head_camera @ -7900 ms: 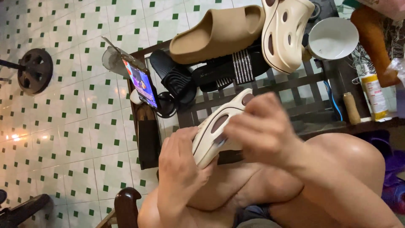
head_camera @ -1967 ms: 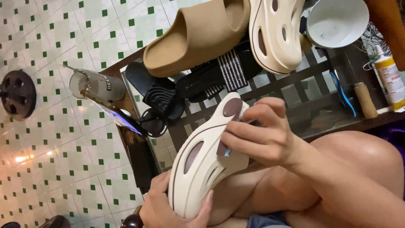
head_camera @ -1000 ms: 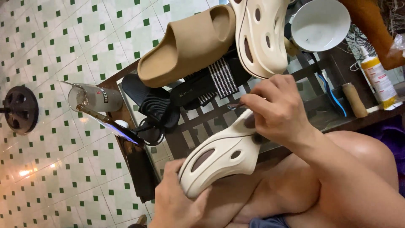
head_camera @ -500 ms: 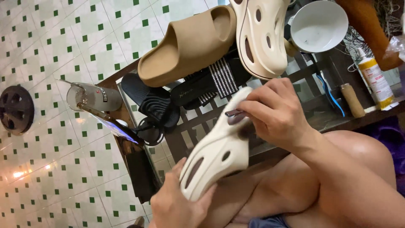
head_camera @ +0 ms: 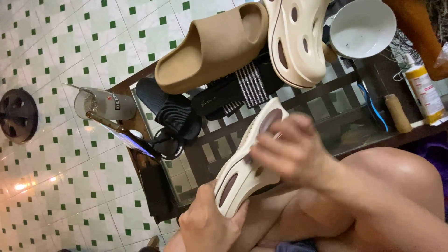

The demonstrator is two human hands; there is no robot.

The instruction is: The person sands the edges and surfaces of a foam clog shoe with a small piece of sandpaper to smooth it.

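Note:
My left hand [head_camera: 205, 224] grips the heel end of a cream foam clog [head_camera: 239, 171] with dark oval holes, holding it tilted over my lap. My right hand [head_camera: 291, 151] is blurred and lies curled over the clog's middle, near its toe end. What the fingertips press on the clog cannot be made out. My bare knee [head_camera: 396, 186] is at the lower right. The matching cream clog [head_camera: 296, 42] lies on the low dark table [head_camera: 326, 107] just beyond.
A tan slide [head_camera: 214, 46], a black striped slipper [head_camera: 242, 88] and black sandals [head_camera: 172, 116] crowd the table. A white bowl [head_camera: 361, 28], a glue bottle [head_camera: 424, 93], a wooden-handled tool [head_camera: 396, 112], a glass tumbler [head_camera: 105, 105] and a phone [head_camera: 130, 137] stand around them. A green-dotted tiled floor lies to the left.
My right hand has slid from the clog's toe down to its middle and is blurred with motion. The clog stays in my left hand, tilted a little differently.

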